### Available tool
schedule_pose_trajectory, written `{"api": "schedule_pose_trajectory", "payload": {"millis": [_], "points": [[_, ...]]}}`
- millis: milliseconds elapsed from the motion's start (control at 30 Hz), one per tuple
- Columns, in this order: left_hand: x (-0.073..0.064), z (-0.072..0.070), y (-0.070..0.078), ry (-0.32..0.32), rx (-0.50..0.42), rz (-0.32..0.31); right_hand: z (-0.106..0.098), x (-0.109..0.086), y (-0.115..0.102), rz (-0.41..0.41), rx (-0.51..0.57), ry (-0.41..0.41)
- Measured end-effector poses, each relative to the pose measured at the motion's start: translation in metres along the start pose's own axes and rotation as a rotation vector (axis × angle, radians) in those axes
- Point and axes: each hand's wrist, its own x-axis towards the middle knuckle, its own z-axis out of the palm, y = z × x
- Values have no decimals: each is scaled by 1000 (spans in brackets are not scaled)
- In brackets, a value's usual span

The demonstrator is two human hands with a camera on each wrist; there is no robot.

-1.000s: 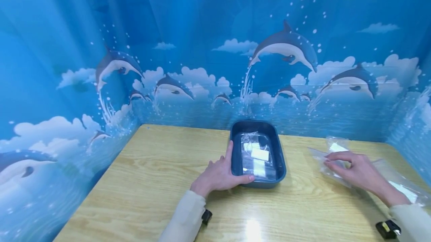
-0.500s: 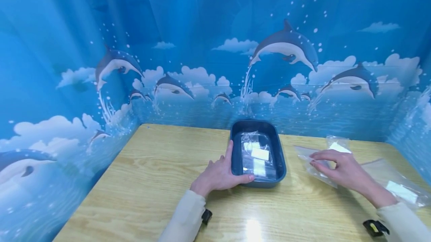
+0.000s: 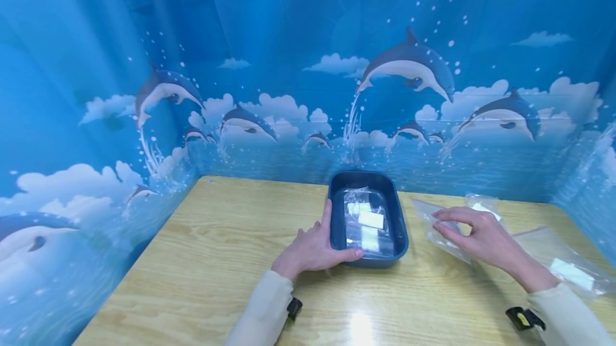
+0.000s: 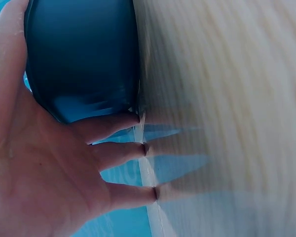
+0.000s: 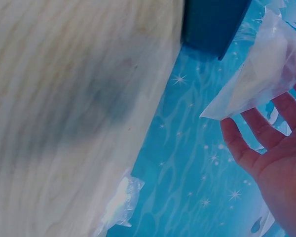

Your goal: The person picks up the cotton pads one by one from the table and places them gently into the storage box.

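Note:
A dark blue rectangular box (image 3: 401, 228) stands on the table near the curtain. Inside it lies a clear plastic bag (image 3: 368, 220) with white label patches. My left hand (image 3: 310, 250) rests against the box's near left corner, the thumb over the near rim and the index finger along the left side. In the left wrist view, the other fingers (image 4: 128, 195) spread out straight with tips at the table. To the right of the box, my right hand (image 3: 483, 236) pinches a clear plastic bag (image 5: 266, 61) between thumb and fingers, held up over the table.
Two more clear bags lie on the wooden table (image 3: 231, 260) at the right: a small bag (image 3: 485, 207) near the back edge and a larger bag (image 3: 575, 271) with a white label behind my right wrist. A blue dolphin curtain (image 3: 289, 94) borders the table.
My right hand has carried the pinched plastic bag leftward, away from the other bags and closer to the box. My left hand and the box have stayed in place.

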Motion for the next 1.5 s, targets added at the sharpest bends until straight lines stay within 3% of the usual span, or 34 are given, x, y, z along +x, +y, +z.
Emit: {"api": "schedule_pose_trajectory", "payload": {"millis": [133, 767, 1167, 1500], "points": [[0, -1, 0, 5, -6, 10, -1, 6, -7, 23, -1, -18], [1, -2, -1, -7, 17, 3, 21, 46, -38, -29, 108, -37], [2, -3, 4, -40, 11, -30, 36, 57, -44, -68, 118, -56], [5, -3, 7, -9, 13, -24, 45, 61, -47, -66, 125, -49]]}}
